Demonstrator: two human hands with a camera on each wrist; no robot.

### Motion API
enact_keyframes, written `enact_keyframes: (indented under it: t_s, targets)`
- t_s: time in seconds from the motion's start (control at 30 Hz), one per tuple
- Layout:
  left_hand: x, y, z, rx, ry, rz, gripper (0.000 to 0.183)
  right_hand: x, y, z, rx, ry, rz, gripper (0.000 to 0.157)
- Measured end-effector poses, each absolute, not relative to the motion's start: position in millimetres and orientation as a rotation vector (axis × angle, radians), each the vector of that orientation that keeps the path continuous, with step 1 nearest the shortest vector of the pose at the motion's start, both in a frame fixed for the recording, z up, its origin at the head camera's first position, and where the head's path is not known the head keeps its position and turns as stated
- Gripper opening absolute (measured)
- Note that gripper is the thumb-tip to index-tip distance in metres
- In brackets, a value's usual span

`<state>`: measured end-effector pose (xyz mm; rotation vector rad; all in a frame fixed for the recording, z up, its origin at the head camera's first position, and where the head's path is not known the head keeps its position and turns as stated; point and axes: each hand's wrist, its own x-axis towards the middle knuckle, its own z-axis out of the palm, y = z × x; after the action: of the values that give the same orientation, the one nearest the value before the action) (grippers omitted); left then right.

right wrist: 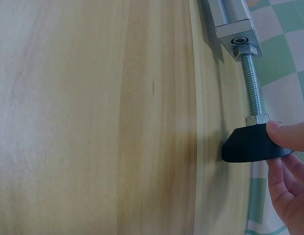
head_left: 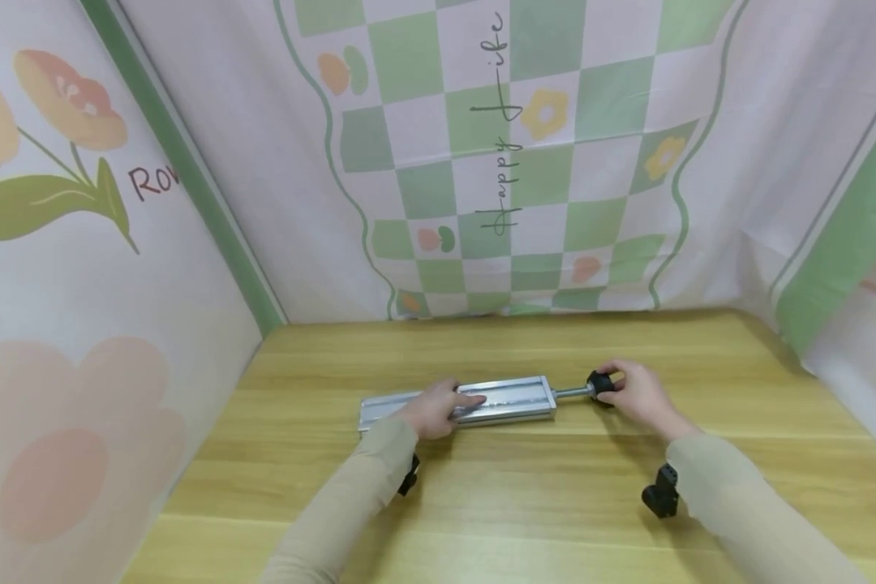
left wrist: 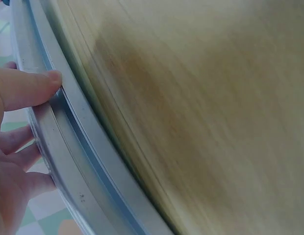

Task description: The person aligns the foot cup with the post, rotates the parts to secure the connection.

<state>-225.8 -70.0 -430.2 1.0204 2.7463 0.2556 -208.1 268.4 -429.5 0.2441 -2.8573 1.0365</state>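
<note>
A silver aluminium profile (head_left: pixel 514 397) with grooves along its length lies crosswise on the wooden table. My left hand (head_left: pixel 435 410) grips it left of its middle; in the left wrist view the thumb presses over the groove and the other fingers hold the opposite side. From the right end of the profile extends a threaded rod (right wrist: pixel 253 85), with a hex nut (right wrist: pixel 245 51) against the end plate and another nut (right wrist: pixel 257 119) by the foot. At the rod's tip, my right hand (head_left: pixel 638 397) pinches the black levelling foot (right wrist: pixel 250 144) between thumb and fingers.
The wooden table (head_left: pixel 526 503) runs back to a checked green-and-white curtain (head_left: pixel 511 162), with more printed cloth on both sides. Black wrist devices (head_left: pixel 660 492) hang beneath the forearms, close over the tabletop.
</note>
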Motion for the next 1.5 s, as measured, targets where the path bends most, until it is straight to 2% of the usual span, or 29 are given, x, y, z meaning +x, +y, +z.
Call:
enact_keyframes:
  t_s: [0.63,0.83,1.37,1.5]
  targets:
    - [-226.6,-68.8,-431.9,1.104,2.746,0.281,0.063,-200.7,269.2,-431.4,0.196,-2.82,1.045,0.034]
    - [-230.1,-62.3,-432.7,1.047,2.744,0.263,0.064,-200.0,272.3,-431.3,0.195,-2.813,1.033,0.034]
    - [-235.8,-47.9,-437.3,0.98,2.776,0.181,0.079,-200.2,280.2,-435.2,0.151,-2.817,0.993,0.036]
    - [-235.8,-48.5,-439.8,0.994,2.804,0.158,0.071,-200.9,281.0,-434.9,0.162,-2.81,0.986,0.036]
